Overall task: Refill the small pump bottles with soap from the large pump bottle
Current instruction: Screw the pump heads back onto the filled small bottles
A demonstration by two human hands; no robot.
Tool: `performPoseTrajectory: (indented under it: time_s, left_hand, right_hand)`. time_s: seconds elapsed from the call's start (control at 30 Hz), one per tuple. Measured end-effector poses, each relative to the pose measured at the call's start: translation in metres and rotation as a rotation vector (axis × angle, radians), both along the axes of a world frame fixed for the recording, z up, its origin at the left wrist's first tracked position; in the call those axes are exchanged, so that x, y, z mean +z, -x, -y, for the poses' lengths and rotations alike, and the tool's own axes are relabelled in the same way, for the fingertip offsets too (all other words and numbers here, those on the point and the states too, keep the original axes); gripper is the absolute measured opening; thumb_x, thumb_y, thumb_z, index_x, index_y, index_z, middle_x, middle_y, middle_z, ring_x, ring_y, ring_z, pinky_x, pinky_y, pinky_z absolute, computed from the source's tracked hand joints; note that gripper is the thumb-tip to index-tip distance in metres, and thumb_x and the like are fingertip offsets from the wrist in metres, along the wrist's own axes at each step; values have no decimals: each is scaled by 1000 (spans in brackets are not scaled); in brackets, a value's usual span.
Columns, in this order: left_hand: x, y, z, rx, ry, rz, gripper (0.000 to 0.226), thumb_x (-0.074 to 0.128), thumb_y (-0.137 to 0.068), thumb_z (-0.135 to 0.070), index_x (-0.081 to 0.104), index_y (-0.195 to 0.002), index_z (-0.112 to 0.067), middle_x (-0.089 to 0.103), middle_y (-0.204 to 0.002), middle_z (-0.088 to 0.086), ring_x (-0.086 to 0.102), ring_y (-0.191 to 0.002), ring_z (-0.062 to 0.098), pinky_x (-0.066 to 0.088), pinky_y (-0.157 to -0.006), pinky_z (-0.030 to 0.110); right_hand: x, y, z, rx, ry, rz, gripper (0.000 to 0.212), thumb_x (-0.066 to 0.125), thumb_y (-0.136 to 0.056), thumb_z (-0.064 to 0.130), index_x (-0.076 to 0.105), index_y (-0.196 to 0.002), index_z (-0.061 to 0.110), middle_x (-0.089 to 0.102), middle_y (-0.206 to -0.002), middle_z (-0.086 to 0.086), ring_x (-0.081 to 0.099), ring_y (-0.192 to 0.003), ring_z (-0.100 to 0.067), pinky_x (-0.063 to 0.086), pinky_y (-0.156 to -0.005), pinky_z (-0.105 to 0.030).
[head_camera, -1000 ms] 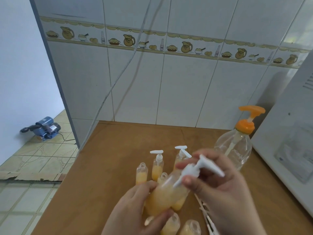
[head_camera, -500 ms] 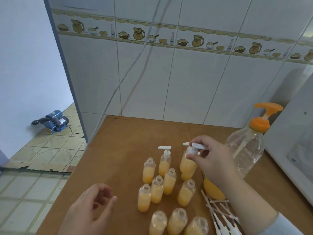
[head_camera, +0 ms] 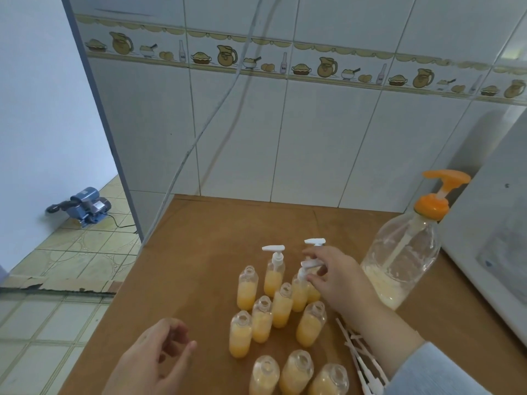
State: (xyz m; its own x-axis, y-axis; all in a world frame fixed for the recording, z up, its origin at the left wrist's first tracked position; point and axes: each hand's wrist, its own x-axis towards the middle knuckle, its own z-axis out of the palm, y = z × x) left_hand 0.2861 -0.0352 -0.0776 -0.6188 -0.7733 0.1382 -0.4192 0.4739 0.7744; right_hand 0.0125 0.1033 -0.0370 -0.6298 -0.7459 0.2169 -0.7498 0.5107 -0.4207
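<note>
Working from the left, the empty left hand (head_camera: 155, 357) hovers over the brown wooden tabletop (head_camera: 199, 252), fingers loosely curled and holding nothing; it would do well to steady a bottle's base. Among the cluster of small clear plastic bottles of orange soap (head_camera: 281, 305), the right hand (head_camera: 332, 273) pinches a white pump head (head_camera: 309, 265) seated on one bottle; it seems best released gently so nothing tips. The large clear pump bottle with orange top (head_camera: 407, 252) stands further right, nearly drained.
</note>
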Motion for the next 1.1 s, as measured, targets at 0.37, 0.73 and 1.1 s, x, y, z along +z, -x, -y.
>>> performPoseTrajectory:
  time_s: [0.37,0.73,1.1]
  left_hand:
    - [-24,28,4,-139,-241,-90,55,74,-74,0,57,-87,-51,67,-87,-16,60,-65,9,47,-56,16]
    - [-40,63,8,-290,-227,94,48,79,-71,-18,52,-105,-39,60,-100,-11,56,-80,4,51,-75,25]
    - [-46,68,0,-242,-325,91,44,76,-71,-45,54,-110,-39,62,-109,-12,59,-97,5,44,-80,15]
  right_hand:
    - [24,-32,-113,-341,289,160,30,74,-77,8,64,-79,36,63,-76,25,59,-74,2,44,-62,-3]
    - [-91,-57,-134,-176,-642,375,43,32,-103,27,31,-142,9,31,-149,-8,27,-140,-19,21,-107,-15]
    - [-27,-66,-110,-570,174,251,18,79,-68,24,66,-75,33,64,-70,16,58,-65,-2,45,-68,-16]
